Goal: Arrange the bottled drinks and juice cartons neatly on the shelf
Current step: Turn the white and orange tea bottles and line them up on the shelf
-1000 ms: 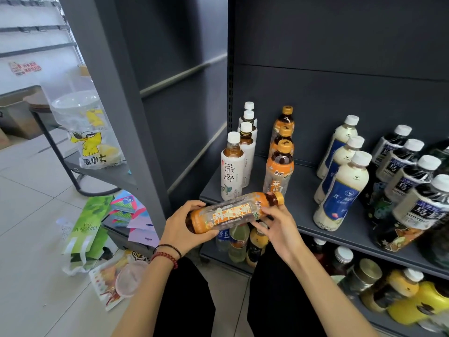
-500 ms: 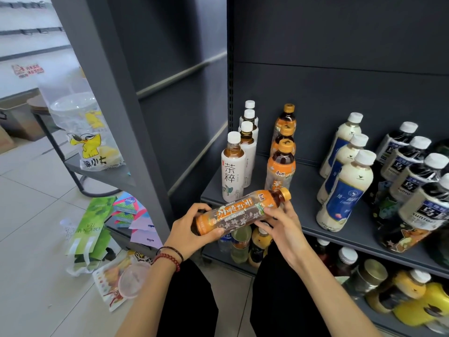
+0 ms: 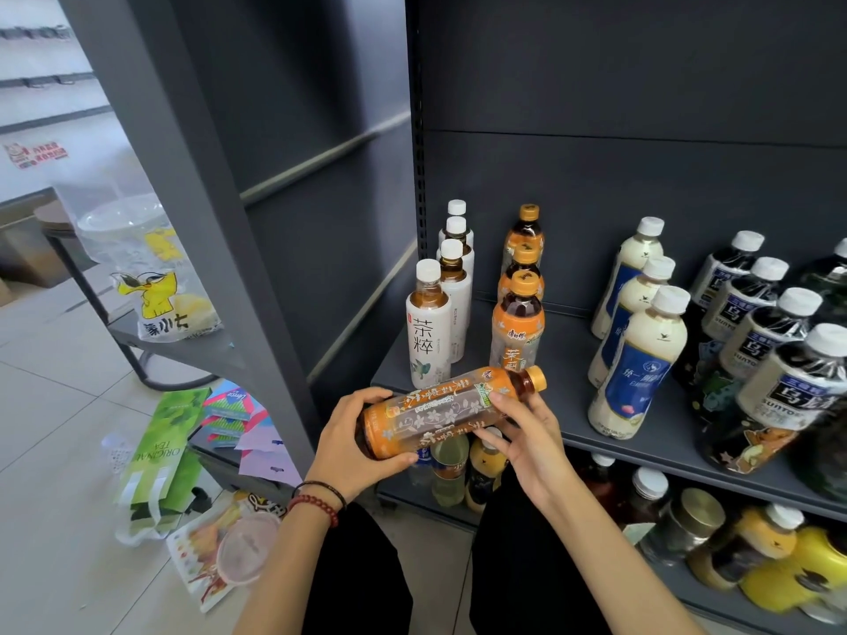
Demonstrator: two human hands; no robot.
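Observation:
An orange-labelled tea bottle (image 3: 440, 412) lies sideways between both hands, just in front of the dark shelf (image 3: 568, 405), its orange cap pointing right and slightly up. My left hand (image 3: 353, 444) grips its base end. My right hand (image 3: 522, 433) holds it from below near the neck. On the shelf behind stand a row of white-capped tea bottles (image 3: 428, 327) and a row of matching orange tea bottles (image 3: 518, 320).
Milky bottles with blue labels (image 3: 637, 359) and dark oolong bottles (image 3: 774, 355) fill the shelf's right side. A lower shelf (image 3: 687, 538) holds more bottles and jars. Green tea boxes (image 3: 160, 451), packets and a plastic lid lie on the floor at left.
The bottle has been turned in both hands so its brown flowered label side faces up, and its cap end has risen slightly toward the shelf.

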